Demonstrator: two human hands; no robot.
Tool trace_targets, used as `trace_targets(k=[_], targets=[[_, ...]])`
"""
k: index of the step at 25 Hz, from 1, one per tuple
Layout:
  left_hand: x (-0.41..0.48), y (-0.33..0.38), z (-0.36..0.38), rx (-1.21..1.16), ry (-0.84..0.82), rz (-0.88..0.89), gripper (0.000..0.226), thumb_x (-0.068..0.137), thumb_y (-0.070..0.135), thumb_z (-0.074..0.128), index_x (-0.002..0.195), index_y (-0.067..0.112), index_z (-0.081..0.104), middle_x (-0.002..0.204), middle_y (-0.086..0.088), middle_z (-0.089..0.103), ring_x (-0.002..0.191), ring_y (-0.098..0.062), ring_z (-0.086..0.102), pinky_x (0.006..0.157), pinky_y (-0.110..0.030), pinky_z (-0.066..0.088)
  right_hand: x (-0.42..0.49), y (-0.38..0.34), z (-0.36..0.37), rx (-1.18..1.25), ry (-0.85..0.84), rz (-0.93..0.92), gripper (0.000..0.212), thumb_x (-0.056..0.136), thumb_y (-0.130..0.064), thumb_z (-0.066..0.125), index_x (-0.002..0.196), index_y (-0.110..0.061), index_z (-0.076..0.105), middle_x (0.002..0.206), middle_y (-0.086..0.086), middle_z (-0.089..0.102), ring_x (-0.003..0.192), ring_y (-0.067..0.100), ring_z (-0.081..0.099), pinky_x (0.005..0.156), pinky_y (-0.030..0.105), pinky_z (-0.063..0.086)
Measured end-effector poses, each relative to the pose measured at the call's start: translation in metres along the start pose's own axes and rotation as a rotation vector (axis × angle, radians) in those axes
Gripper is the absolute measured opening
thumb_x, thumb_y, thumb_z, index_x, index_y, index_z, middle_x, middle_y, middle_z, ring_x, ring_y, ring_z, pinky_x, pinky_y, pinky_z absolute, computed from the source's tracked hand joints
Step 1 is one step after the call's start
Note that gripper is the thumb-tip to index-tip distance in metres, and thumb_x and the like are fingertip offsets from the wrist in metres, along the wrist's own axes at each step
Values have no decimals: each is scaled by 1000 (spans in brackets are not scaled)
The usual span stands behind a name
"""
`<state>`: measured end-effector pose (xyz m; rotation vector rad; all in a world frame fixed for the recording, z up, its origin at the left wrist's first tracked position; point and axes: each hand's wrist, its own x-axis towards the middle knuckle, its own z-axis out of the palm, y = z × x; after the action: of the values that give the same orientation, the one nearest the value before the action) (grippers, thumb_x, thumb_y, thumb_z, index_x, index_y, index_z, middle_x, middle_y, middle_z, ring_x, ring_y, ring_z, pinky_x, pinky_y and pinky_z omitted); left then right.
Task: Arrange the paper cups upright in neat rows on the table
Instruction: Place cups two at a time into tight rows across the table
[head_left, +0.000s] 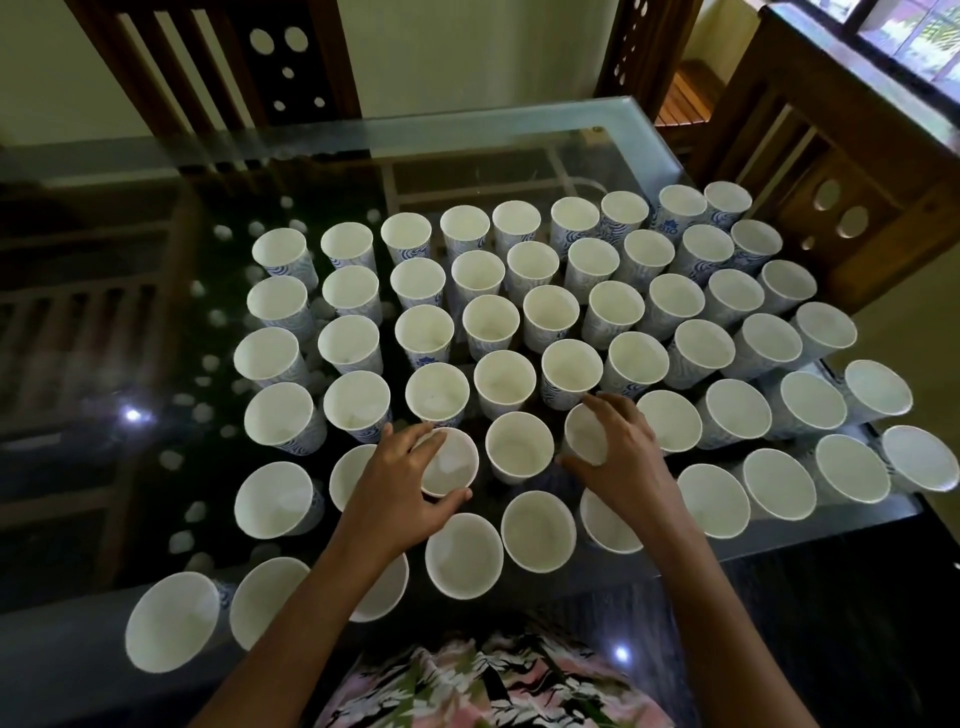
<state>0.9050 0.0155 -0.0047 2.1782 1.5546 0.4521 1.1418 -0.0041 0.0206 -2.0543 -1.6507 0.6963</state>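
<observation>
Several white paper cups with blue patterns stand upright in rows on the glass table. My left hand grips one cup in the fifth row, thumb on its near side and fingers on its far rim. My right hand holds another cup in the same row, thumb at its near left side and fingers curled over the far rim. One cup stands between the two held cups. My forearms hide parts of the nearest cups.
Dark wooden chairs stand at the far side and at the right of the table. The far strip and the left part of the glass top hold no cups. The table's near edge runs close to the front cups.
</observation>
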Motion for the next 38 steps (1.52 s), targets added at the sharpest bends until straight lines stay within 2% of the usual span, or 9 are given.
trace_targets(k=[5, 10, 13, 16, 26, 29, 32, 38], targets=[[-1, 1, 0, -13, -13, -16, 72, 64, 48, 63, 123, 7, 57, 129, -12, 55, 121, -32, 50, 109, -39, 16, -3, -22, 23, -20, -102, -125, 72, 72, -29, 79, 134, -15, 46, 140, 5, 41, 130, 22, 36, 106, 29, 30], [-2, -2, 0, -19, -29, -40, 74, 67, 50, 59, 130, 12, 52, 136, -9, 50, 128, -29, 42, 112, -36, 12, -2, -32, 34, -48, -149, -157, 70, 77, -30, 75, 137, -15, 42, 143, 5, 37, 130, 20, 34, 104, 28, 32], [-2, -1, 0, -24, -14, -34, 70, 71, 42, 72, 130, 11, 51, 136, -10, 49, 129, -29, 41, 111, -34, 9, 0, -31, 33, -70, -138, -173, 71, 77, -29, 75, 137, -14, 42, 142, 6, 38, 129, 22, 35, 103, 29, 33], [-3, 0, -1, -27, 16, -28, 67, 71, 32, 77, 129, 10, 52, 134, -11, 51, 126, -29, 44, 111, -35, 11, 2, -29, 31, -65, -135, -159, 71, 76, -27, 75, 137, -13, 42, 140, 7, 40, 128, 22, 35, 102, 28, 32], [-4, 1, 2, -51, -66, -98, 69, 74, 37, 73, 134, 15, 47, 141, -6, 43, 135, -29, 33, 114, -40, 18, 2, -28, 31, -78, -155, -173, 75, 76, -25, 76, 140, -14, 38, 143, 6, 37, 130, 23, 35, 103, 29, 32], [-4, 4, 2, -70, -77, -91, 69, 72, 41, 72, 131, 12, 51, 138, -10, 47, 132, -30, 38, 113, -40, 18, 1, -28, 31, -69, -146, -167, 76, 76, -26, 76, 140, -15, 37, 145, 5, 34, 132, 22, 32, 104, 29, 32], [-4, 6, 1, -75, -81, -100, 72, 66, 47, 62, 128, 11, 54, 134, -12, 51, 127, -30, 44, 112, -41, 19, -1, -28, 31, -53, -125, -179, 76, 74, -25, 77, 139, -14, 39, 145, 6, 34, 133, 23, 32, 104, 28, 31], [-7, 7, -4, -83, -52, -89, 70, 67, 46, 65, 127, 11, 55, 133, -10, 52, 124, -29, 47, 112, -42, 19, -6, -34, 29, -8, -115, -214, 70, 75, -24, 76, 136, -14, 43, 143, 6, 37, 129, 23, 37, 103, 31, 36]])
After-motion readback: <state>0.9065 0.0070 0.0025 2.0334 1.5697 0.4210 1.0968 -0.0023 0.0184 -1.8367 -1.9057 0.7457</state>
